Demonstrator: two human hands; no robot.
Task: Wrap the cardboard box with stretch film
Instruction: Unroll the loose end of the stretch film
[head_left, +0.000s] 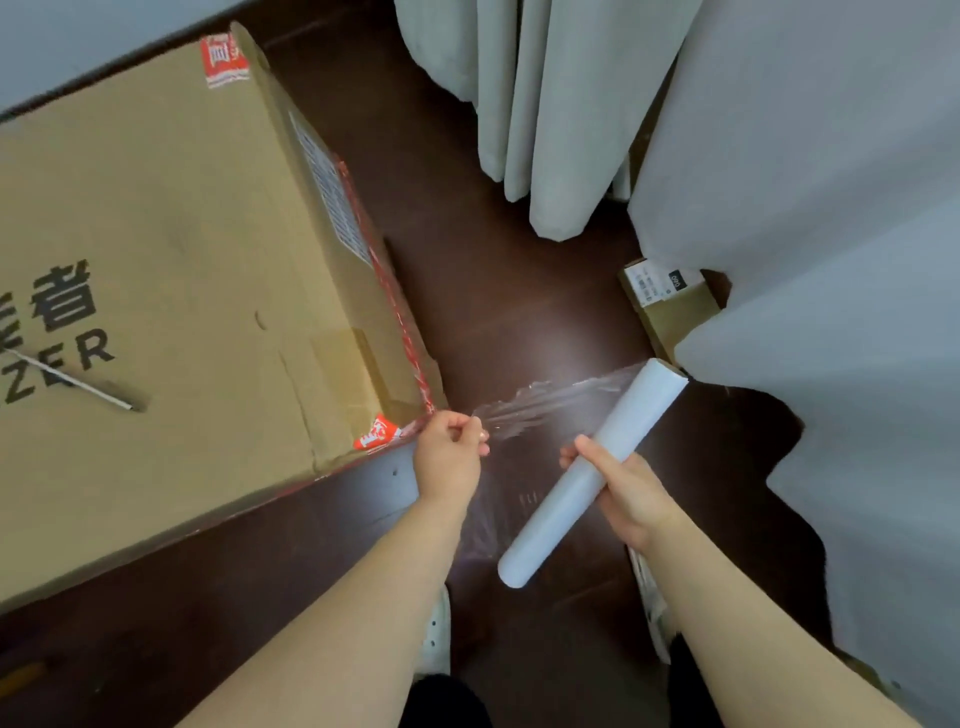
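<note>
White shoes (439, 634) show only as slivers behind the forearms. The right hand (621, 488) closes its grip round the middle of the stretch film roll (563, 512). The left hand (449, 457) pinches the pulled-out film (545, 405), bunched and hard to make out, at the near corner of the cardboard box (182, 260). The box lies on the dark wooden floor (493, 291), cut off at left. Beyond, grey cloth (831, 208) half hides a small carton (670, 306) beside pale curtains (545, 130).

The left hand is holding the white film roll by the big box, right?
Not quite. In the head view the right hand holds the white roll of film next to the big cardboard box; the left hand pinches the loose film end.
</note>
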